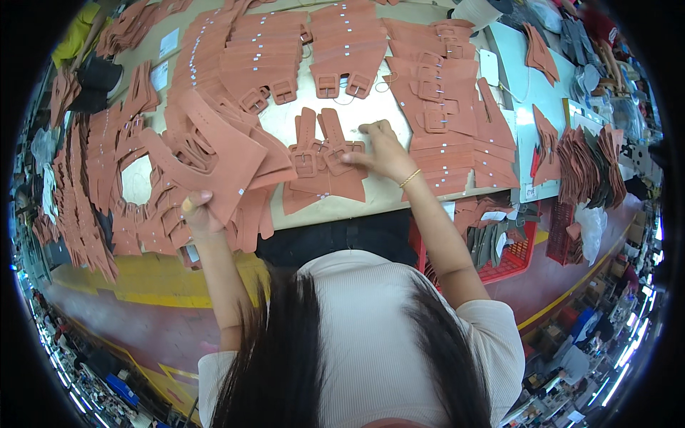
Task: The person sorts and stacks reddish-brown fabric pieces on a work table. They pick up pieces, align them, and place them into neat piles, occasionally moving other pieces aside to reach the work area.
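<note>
My left hand (203, 215) grips the lower edge of a curved terracotta leather piece (227, 167), thumb on top. A row of punched holes runs along its strap end, and more such pieces lie beneath it. My right hand (389, 153) has its thumb on a buckled leather piece (325, 184) at the middle of the table, fingers apart from the thumb. Two covered square buckles (305, 163) sit side by side on that piece, with two strap ends pointing away from me. What my right hand's curled fingers touch is partly hidden.
Overlapping rows of buckled leather pieces (347, 43) cover the far table. Another stack (435, 93) stands right, and several piles (84, 185) lie left. A red crate (510, 260) stands below the table's right side. A pale blue table (546, 107) adjoins it. A person in yellow (77, 36) is far left.
</note>
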Tool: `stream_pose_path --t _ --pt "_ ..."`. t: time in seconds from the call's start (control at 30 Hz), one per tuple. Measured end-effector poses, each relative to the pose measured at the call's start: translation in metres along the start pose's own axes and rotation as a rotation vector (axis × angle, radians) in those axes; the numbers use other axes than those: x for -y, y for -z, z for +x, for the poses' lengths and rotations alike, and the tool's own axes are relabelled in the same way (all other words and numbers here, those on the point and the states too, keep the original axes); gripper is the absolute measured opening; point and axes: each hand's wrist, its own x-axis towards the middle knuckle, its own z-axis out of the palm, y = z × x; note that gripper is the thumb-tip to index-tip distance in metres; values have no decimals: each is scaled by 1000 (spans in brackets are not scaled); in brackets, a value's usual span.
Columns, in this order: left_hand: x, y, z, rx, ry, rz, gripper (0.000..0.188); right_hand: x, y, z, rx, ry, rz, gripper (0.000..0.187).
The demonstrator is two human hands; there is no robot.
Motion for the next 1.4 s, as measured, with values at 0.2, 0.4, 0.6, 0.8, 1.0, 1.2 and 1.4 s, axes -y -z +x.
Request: stream_pose_path --t 0.2,0.4,0.6,0.8,1.0,1.2,1.4 --pt "-11 2 -8 -81 -43 94 67 20 -31 -11 -146 -1 -101 80" --pt "0 3 -17 53 -47 25 67 25 -32 -20 -165 -48 -130 80" --pt "-10 -6 -13 -108 -97 164 64 25 -38 -12 -33 -138 -40 65" --pt "6 -30 8 -120 -49 367 66 25 -48 -19 -92 -81 111 59" --pt "38 -47 36 26 113 344 73 10 -38 -37 38 -194 395 55" --pt "91 -48 69 65 375 322 69 -6 39 -108 -28 -281 501 51" --pt "112 -46 82 -62 390 704 68 17 112 -147 -68 -424 535 52"
